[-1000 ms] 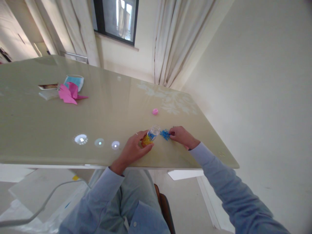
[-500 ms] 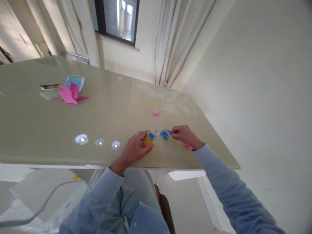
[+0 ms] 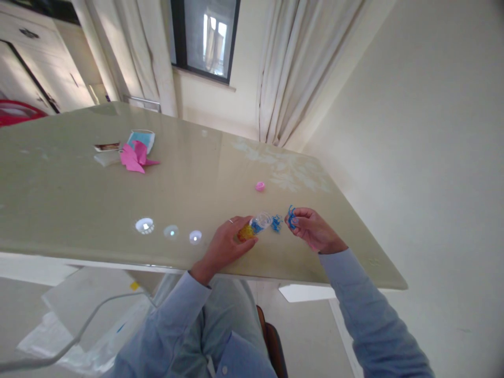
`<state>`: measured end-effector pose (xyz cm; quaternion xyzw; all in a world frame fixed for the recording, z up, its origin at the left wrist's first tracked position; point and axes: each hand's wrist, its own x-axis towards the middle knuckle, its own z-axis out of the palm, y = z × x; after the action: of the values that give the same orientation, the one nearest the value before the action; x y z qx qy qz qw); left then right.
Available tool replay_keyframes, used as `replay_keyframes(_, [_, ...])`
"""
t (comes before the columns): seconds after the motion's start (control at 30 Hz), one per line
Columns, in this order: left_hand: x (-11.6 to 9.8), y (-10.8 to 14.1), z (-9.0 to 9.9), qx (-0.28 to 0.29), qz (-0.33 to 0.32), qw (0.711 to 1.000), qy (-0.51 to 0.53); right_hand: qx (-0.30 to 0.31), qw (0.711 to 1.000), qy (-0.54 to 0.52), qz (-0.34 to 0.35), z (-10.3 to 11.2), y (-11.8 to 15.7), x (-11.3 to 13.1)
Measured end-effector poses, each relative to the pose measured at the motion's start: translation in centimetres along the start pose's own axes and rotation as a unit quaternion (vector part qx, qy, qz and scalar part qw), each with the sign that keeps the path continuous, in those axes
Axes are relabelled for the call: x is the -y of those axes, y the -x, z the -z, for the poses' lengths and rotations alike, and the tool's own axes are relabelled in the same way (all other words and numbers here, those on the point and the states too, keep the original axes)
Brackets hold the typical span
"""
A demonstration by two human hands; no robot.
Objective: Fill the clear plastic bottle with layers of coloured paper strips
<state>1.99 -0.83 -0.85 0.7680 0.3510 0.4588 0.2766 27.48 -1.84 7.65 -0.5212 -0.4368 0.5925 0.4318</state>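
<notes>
A small clear jar (image 3: pixel 259 222) with yellow-orange and blue pieces inside lies tilted in my left hand (image 3: pixel 226 244), its open mouth facing right. Just beyond the mouth, a small heap of blue strands (image 3: pixel 276 223) rests on the table. My right hand (image 3: pixel 313 228) pinches a tuft of blue strands (image 3: pixel 291 217) between thumb and fingers, a little to the right of the heap. Behind the jar sits a small pink cap (image 3: pixel 260 186). A bit of something pink shows beneath my right hand, mostly hidden.
On the glossy table (image 3: pixel 189 184), a pink folded piece (image 3: pixel 136 156), a blue face mask (image 3: pixel 142 139) and a small wrapper (image 3: pixel 107 147) lie at the back left. The table's near edge runs under my forearms. A wall stands on the right.
My right hand has lifted a tuft of blue strands away from the heap and turned. The heap is smaller. The view has shifted slightly, so the table items appear further right.
</notes>
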Motion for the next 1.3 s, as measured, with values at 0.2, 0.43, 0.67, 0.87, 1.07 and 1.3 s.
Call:
replay_keyframes(0.2, [0.3,0.1,-0.2,-0.026,-0.011,0.999,-0.035,0.084,0.992,0.088,0.014,-2.0,-0.2,1.3])
replay_keyframes(0.43, [0.5,0.1,-0.1,-0.053,-0.032,0.993,-0.102,0.064,0.890,0.428,0.145,-4.0,0.4,4.9])
replay_keyframes(0.67, [0.4,0.3,-0.3,-0.048,-0.054,0.982,-0.174,0.086,0.629,0.754,0.168,-6.8,0.4,6.9])
replay_keyframes(0.87, [0.5,0.3,-0.5,-0.041,-0.050,0.981,-0.183,0.109,0.571,0.797,0.163,-8.3,-0.5,7.3])
replay_keyframes(1.07, [0.3,0.2,-0.4,-0.048,-0.019,0.984,-0.170,0.122,0.685,0.699,0.163,-7.6,-1.5,8.0])
replay_keyframes(1.3, [0.4,0.3,-0.5,-0.058,-0.046,0.978,-0.196,0.105,0.731,0.651,0.175,-7.2,-1.4,8.1])
